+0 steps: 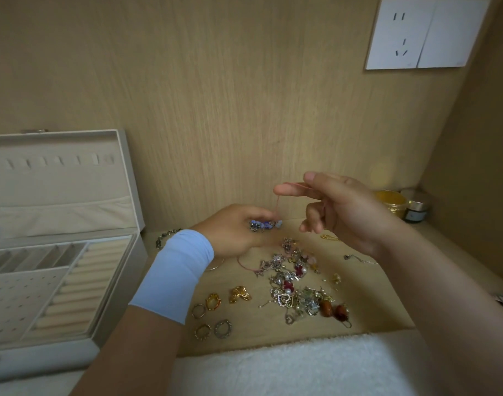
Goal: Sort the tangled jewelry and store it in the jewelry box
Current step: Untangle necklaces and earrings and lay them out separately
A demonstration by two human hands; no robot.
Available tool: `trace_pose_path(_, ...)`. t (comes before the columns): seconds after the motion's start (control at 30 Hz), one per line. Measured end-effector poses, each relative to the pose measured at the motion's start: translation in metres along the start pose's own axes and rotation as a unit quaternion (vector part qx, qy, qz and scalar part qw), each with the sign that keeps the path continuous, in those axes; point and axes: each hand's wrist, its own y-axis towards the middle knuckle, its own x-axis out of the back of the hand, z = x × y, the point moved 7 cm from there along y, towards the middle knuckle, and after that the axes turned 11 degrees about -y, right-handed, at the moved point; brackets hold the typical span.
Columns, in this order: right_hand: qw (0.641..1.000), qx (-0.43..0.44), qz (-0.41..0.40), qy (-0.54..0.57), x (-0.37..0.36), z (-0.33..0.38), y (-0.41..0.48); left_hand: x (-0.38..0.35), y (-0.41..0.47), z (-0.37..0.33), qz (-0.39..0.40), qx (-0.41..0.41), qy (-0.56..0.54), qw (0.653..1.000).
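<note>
Bracelet (266, 225), mid-frame above the table (373, 304): blue and clear beads on a thin pink cord. Jewelry pile (293, 281) lower center, too tangled to tell pieces apart; rings (213, 312) lie left of it. Open jewelry box (121, 295) cut off at left edge. Left hand (236, 232) curls round the beads, hiding part of them. Right hand (339, 210), raised, pinches the cord btwn thumb & index; other fingers bent.
</note>
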Motion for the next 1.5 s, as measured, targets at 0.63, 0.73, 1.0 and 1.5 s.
trace_pose_path(0.63,0.905,-0.140,-0.151,-0.373,0.052,-0.028,0.000,0.023,-0.011,-0.024,-0.044,-0.096,-0.359,0.927)
trace_pose_path(0.73,0.865,-0.103,-0.125,-0.474,0.039,-0.015,0.000,0.015,-0.012,-0.034,-0.029,-0.087,-0.360,0.928)
trace_pose_path(1.0,0.981,0.039,-0.038,-0.186,-0.007,0.009,0.002,0.016,-0.012,-0.044,-0.087,-0.106,-0.324,0.936)
trace_pose_path(1.5,0.947,-0.033,-0.216,-0.235,0.041,-0.014,0.004,0.008,-0.008,-0.013,-0.016,-0.004,-0.421,0.907)
